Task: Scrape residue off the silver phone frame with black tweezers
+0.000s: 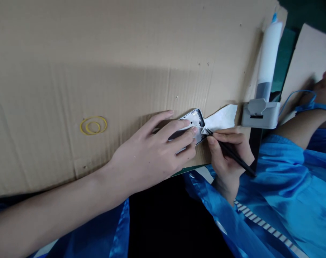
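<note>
A small silver phone frame point(193, 120) lies on the cardboard sheet point(98, 64) near its front edge. My left hand point(149, 154) rests on it, fingers stretched flat across its body and pressing it down. My right hand point(227, 154) is closed in a pen grip on a thin black tool point(233, 156), whose tip touches the frame's right end. A piece of white paper or cloth point(223, 118) lies right beside the frame, under the tool tip.
Yellow rubber bands point(93, 125) lie on the cardboard to the left. A white tube in a grey holder point(262, 107) stands at the right. Another person's arm point(308, 118) in a blue sleeve reaches in at far right, over a second cardboard sheet point(305, 57).
</note>
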